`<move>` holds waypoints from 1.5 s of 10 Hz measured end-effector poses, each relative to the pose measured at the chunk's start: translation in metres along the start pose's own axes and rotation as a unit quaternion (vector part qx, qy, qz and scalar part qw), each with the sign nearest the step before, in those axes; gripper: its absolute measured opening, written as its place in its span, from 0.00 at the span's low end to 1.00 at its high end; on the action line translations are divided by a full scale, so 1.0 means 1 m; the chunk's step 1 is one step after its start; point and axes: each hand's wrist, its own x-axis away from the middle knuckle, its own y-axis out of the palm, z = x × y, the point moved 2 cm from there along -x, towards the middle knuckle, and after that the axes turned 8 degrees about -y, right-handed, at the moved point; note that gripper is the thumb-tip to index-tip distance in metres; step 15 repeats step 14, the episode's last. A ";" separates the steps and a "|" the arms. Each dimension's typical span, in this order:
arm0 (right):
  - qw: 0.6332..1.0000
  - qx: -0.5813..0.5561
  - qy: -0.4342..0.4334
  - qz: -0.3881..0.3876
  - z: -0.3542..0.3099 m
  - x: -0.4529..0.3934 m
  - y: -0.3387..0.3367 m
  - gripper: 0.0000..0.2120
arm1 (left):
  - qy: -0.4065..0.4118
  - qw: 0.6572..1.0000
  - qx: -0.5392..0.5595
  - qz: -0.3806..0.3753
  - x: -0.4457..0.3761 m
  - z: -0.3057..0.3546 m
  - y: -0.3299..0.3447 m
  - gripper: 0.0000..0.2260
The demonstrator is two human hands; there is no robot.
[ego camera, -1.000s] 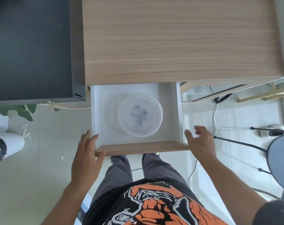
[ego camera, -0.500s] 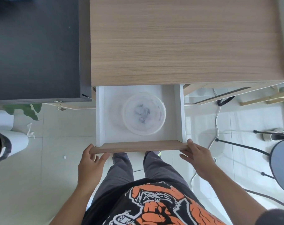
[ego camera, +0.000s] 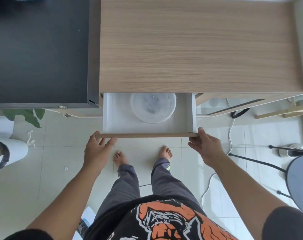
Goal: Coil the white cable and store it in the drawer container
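The wooden desk [ego camera: 199, 45] fills the view beyond both hands. Its drawer [ego camera: 192, 113] stands partly open between them, and the wooden drawer front [ego camera: 147, 135] spans from one hand to the other. The left hand [ego camera: 97, 149] touches the front's left end with fingers spread and fairly straight; the right hand [ego camera: 205, 147] meets the right end, thumb over the corner, fingers extended. Just beyond them sits the round clear container [ego camera: 153, 107]; what it holds is too blurred to tell. A white cable [ego camera: 231, 129] trails on the floor beside the right hand. Uneven pushing could skew and jam the drawer, or pinch a thumb.
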 end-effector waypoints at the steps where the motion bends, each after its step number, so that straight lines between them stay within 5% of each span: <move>1: 1.000 -0.018 -0.001 0.014 -0.013 -0.008 0.012 0.17 | -0.001 1.000 0.027 -0.002 -0.009 0.017 0.007 0.28; 2: 0.999 -0.039 -0.002 0.020 -0.027 -0.013 0.026 0.16 | 0.001 0.999 0.037 0.021 -0.013 0.036 0.017 0.12; 4: 0.997 -0.068 0.018 0.042 -0.059 -0.024 0.052 0.19 | -0.045 0.984 0.170 0.032 -0.018 0.075 0.044 0.06; 5: 0.991 -0.125 0.039 0.039 -0.076 -0.027 0.060 0.23 | -0.066 0.979 0.190 0.037 -0.020 0.086 0.054 0.13; 6: 0.983 -0.165 0.067 0.029 -0.088 -0.026 0.064 0.31 | -0.097 0.971 0.216 0.033 -0.022 0.095 0.055 0.02; 7: 0.978 -0.195 0.069 0.025 -0.096 -0.024 0.069 0.33 | -0.103 0.968 0.226 0.016 -0.025 0.106 0.053 0.09; 10: 0.967 -0.249 0.052 -0.015 -0.128 -0.021 0.094 0.34 | -0.057 0.946 0.314 -0.048 -0.021 0.142 0.055 0.08; 11: 0.980 -0.192 0.036 -0.030 -0.131 -0.016 0.098 0.30 | -0.044 0.959 0.278 -0.040 -0.018 0.148 0.057 0.05; 12: 1.000 0.012 -0.014 -0.018 -0.131 -0.006 0.095 0.17 | -0.012 0.995 0.098 -0.010 -0.012 0.150 0.054 0.06; 13: 0.953 0.272 -0.136 0.001 -0.129 0.004 0.093 0.13 | 0.049 0.995 -0.085 0.004 -0.001 0.159 0.050 0.19; 14: 0.858 0.459 -0.230 -0.012 -0.127 0.018 0.099 0.23 | 0.132 0.969 -0.209 0.025 0.015 0.180 0.045 0.20; 15: 0.858 0.459 -0.230 -0.012 -0.127 0.018 0.099 0.23 | 0.132 0.969 -0.209 0.025 0.015 0.180 0.045 0.20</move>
